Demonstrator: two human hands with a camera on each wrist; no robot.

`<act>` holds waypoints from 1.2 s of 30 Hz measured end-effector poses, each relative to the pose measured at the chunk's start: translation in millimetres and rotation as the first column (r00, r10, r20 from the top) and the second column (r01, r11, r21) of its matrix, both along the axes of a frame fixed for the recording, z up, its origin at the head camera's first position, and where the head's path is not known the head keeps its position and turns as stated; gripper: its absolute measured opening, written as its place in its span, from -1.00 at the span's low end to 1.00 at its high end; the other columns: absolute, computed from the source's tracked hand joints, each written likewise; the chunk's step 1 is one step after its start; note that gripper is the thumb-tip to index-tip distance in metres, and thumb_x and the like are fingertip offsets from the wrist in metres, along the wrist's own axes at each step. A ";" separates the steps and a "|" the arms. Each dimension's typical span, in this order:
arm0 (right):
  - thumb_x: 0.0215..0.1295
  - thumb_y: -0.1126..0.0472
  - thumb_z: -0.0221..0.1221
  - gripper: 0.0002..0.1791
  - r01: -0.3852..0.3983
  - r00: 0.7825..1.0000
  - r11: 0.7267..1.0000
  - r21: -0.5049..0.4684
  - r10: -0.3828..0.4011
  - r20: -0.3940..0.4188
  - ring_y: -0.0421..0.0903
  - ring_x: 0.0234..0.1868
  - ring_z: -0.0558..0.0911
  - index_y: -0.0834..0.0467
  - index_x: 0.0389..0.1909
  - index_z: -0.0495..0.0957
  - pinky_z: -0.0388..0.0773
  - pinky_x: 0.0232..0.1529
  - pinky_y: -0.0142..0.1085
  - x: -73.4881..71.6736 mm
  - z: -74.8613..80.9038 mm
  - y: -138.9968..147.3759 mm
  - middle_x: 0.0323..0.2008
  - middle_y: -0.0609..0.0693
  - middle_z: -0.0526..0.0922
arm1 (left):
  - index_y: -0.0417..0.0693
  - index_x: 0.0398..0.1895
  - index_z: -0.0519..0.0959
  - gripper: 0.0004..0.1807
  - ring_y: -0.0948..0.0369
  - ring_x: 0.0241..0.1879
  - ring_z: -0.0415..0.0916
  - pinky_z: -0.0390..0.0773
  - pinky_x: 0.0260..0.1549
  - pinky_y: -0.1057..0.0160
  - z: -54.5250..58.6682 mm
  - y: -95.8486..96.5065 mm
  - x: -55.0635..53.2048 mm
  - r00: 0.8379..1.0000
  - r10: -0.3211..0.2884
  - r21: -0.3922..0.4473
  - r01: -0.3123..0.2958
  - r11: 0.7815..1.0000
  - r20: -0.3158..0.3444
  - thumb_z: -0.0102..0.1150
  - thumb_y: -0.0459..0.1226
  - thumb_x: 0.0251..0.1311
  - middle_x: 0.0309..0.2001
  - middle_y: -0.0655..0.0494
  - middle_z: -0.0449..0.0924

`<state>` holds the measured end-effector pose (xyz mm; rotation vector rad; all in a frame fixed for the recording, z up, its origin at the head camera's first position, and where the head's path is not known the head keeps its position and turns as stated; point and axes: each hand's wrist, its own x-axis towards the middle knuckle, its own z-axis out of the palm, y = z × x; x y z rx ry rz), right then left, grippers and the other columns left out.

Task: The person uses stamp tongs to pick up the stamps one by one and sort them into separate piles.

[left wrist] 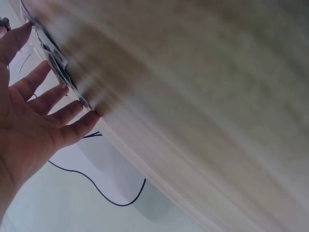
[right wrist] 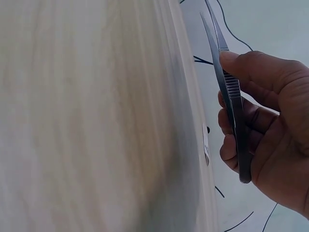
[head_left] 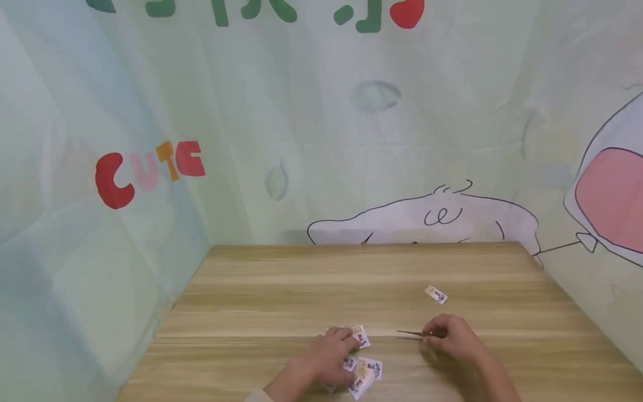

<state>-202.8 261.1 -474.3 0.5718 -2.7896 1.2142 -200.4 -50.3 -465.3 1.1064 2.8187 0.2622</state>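
My left hand (head_left: 329, 357) rests with spread fingers over several small printed paper pieces (head_left: 370, 368) near the front of the table. Parts of these papers lie hidden beneath the palm and fingers. In the left wrist view, the left fingertips (left wrist: 93, 116) touch the tabletop and the papers' edges. To the right, my right hand (head_left: 458, 339) holds metal tweezers (right wrist: 232, 89) between thumb and curled fingers. Their thin tips point left toward the papers, slightly parted, with nothing between them. A single printed piece (head_left: 436, 294) lies beyond the right hand.
The wood-grain table (head_left: 281, 290) stretches to a back edge against a pale green printed curtain (head_left: 321, 139). That curtain also closes in the left and right sides, with coloured letters and a cartoon outline on it.
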 end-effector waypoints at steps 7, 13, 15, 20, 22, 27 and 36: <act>-0.04 0.30 0.33 -0.86 -0.032 0.999 0.999 0.012 0.032 0.008 -0.16 -0.33 0.54 0.17 -0.40 0.62 0.51 -0.28 -0.31 1.2 1.0 -5.3 -0.36 -0.08 0.61 | 0.14 0.12 0.50 -0.39 0.10 0.16 0.26 0.43 -0.03 0.00 -0.9 -0.3 0.3 1.000 0.003 -0.003 -0.003 1.000 -0.005 0.28 0.05 -0.09 0.18 0.12 0.37; -0.03 0.28 0.33 -0.84 -0.083 0.995 0.997 -0.004 0.083 0.047 -0.23 -0.38 0.51 0.20 -0.38 0.62 0.49 -0.34 -0.34 0.8 -1.1 -11.7 -0.40 -0.11 0.59 | 0.15 0.12 0.51 -0.38 0.10 0.15 0.26 0.45 -0.06 -0.01 -1.6 3.0 1.5 1.000 0.002 -0.001 -0.002 1.000 -0.002 0.29 0.05 -0.10 0.16 0.10 0.37; -0.03 0.28 0.33 -0.84 -0.097 0.994 0.995 -0.002 0.097 0.056 -0.25 -0.40 0.50 0.20 -0.38 0.62 0.48 -0.36 -0.34 0.4 -1.4 -14.3 -0.42 -0.13 0.58 | 0.16 0.12 0.51 -0.38 0.10 0.14 0.27 0.46 -0.07 0.00 -2.3 3.6 1.4 1.000 0.004 -0.002 -0.004 1.000 -0.006 0.29 0.05 -0.11 0.17 0.10 0.37; -0.03 0.27 0.33 -0.84 -0.117 0.991 0.993 0.003 0.116 0.059 -0.26 -0.42 0.50 0.20 -0.39 0.61 0.49 -0.37 -0.34 -2.1 0.2 -22.8 -0.44 -0.15 0.57 | 0.17 0.12 0.51 -0.38 0.10 0.14 0.27 0.45 -0.06 0.00 -1.2 2.2 0.4 1.000 0.010 -0.002 -0.010 1.000 -0.019 0.30 0.06 -0.12 0.19 0.11 0.36; -0.03 0.28 0.32 -0.85 -0.125 0.990 0.992 -0.004 0.125 0.068 -0.26 -0.43 0.51 0.21 -0.39 0.61 0.49 -0.37 -0.34 -3.5 0.3 -26.5 -0.46 -0.15 0.58 | 0.18 0.11 0.51 -0.38 0.11 0.14 0.27 0.44 -0.06 -0.01 -0.1 1.6 0.2 1.000 0.014 -0.003 -0.014 1.000 -0.015 0.30 0.07 -0.11 0.19 0.13 0.37; -0.03 0.32 0.31 -0.87 -0.142 0.984 0.989 -0.030 0.145 0.101 -0.27 -0.47 0.52 0.24 -0.41 0.61 0.50 -0.39 -0.36 -4.9 -1.3 -34.6 -0.48 -0.14 0.60 | 0.18 0.12 0.51 -0.38 0.11 0.13 0.28 0.45 -0.07 -0.01 -1.4 2.3 0.5 1.000 0.016 -0.009 -0.016 1.000 -0.002 0.28 0.08 -0.10 0.16 0.11 0.38; -0.04 0.35 0.31 -0.90 -0.157 0.981 0.987 -0.016 0.158 0.108 -0.27 -0.49 0.50 0.23 -0.45 0.61 0.50 -0.42 -0.37 -10.5 -2.3 -41.8 -0.51 -0.14 0.59 | 0.14 0.12 0.50 -0.38 0.11 0.07 0.32 0.48 -0.14 0.05 -2.3 4.2 -2.3 1.000 0.020 0.006 -0.020 1.000 -0.017 0.27 0.09 -0.07 0.13 0.07 0.39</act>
